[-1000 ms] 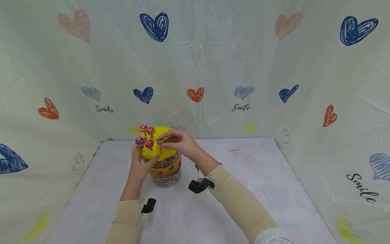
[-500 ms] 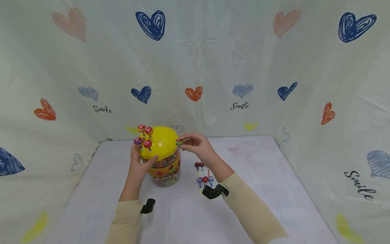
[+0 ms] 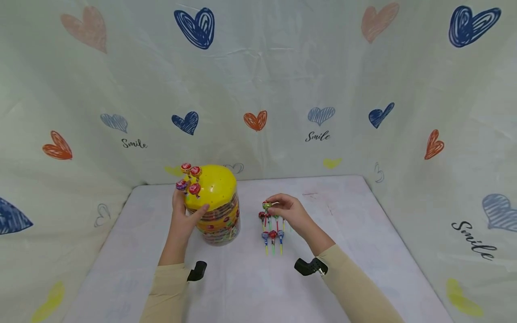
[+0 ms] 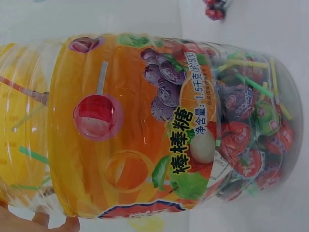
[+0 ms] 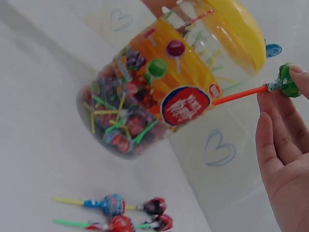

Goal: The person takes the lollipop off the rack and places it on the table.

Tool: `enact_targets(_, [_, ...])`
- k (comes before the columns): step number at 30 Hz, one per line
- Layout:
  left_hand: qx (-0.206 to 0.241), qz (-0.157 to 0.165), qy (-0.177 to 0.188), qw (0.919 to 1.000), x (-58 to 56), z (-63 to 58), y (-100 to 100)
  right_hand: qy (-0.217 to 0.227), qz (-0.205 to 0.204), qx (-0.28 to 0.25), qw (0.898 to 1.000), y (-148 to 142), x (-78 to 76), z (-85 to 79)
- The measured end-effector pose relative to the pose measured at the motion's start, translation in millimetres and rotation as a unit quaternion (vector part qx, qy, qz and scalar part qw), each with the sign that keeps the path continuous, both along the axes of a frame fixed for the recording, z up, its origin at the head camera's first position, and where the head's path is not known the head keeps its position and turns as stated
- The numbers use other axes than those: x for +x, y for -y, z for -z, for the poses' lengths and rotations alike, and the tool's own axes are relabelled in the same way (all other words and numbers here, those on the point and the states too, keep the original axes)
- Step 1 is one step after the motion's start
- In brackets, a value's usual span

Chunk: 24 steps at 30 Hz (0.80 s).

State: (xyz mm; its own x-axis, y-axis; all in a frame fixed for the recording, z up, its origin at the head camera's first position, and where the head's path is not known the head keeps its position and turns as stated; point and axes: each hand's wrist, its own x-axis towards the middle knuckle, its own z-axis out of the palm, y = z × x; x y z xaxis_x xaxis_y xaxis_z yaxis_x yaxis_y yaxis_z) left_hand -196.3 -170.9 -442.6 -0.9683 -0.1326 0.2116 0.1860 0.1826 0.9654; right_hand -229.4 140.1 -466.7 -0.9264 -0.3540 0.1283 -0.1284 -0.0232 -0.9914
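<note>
A clear plastic jar (image 3: 220,226) of wrapped lollipops, with an orange fruit label (image 4: 130,130), stands at the left of the table. Several lollipops (image 3: 194,189) stick up from the left part of its yellow lid (image 3: 218,186). My left hand (image 3: 183,224) grips the jar's upper side, thumb by the lid's front edge; its fingertips (image 4: 70,224) show against the clear wall. Away to the right, my right hand (image 3: 294,215) pinches a green-wrapped lollipop (image 5: 288,79) by its head. Its orange-red stick (image 5: 241,94) points away from the fingers in the right wrist view.
Below the right hand, several lollipops (image 3: 273,235) lie in rows on the white table (image 3: 242,287), heads toward the back. A pale curtain (image 3: 282,67) printed with hearts hangs behind and at both sides.
My right hand has drawn the green lollipop away from the lid, carrying it right and down to over the lollipops on the table. The left hand stays on the jar.
</note>
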Motion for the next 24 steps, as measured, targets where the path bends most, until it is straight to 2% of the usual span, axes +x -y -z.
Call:
enact_targets(5, [0.002,-0.004,0.011,0.9999,0.6,-2.3,0,0.017,0.004,0.028,0.999,-18,2.5,24.7])
enact_targets(12, [-0.003,-0.010,0.027,0.9996,1.1,-2.3,-1,0.023,0.004,0.034,0.999,-35,8.2,51.5])
enact_targets(20, [0.004,-0.008,0.014,0.9999,-0.9,-0.7,-2,0.048,0.024,0.061,0.997,-55,10.7,78.5])
enact_targets(24, [-0.001,-0.012,0.019,0.9997,-0.7,-0.9,-3,0.065,0.032,0.065,0.995,-63,8.4,90.8])
